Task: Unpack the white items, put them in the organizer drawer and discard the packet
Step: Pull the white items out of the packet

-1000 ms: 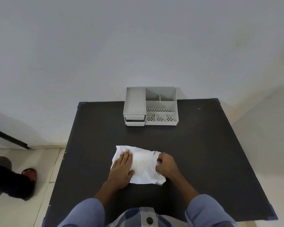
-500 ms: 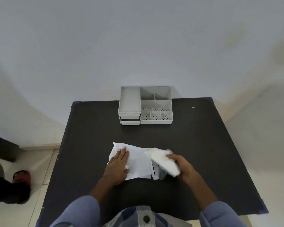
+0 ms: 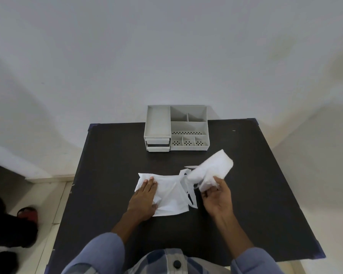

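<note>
A white bundle is held clear of its packet on a black table.

The packet (image 3: 167, 192) is pinned flat by the left hand (image 3: 145, 196), whose fingers are spread open on it. The white bundle (image 3: 210, 171) is gripped at its lower end by the right hand (image 3: 218, 198), raised just right of the packet's torn mouth. The grey organizer (image 3: 176, 127) is set at the far edge of the table (image 3: 265, 194), its drawers (image 3: 158, 144) at the left.

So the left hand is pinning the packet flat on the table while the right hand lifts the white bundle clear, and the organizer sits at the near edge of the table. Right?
Not quite: the head view shows the organizer at the far edge of the table, against the wall. The rest holds: left hand pins the packet flat, right hand lifts the white bundle.
</note>
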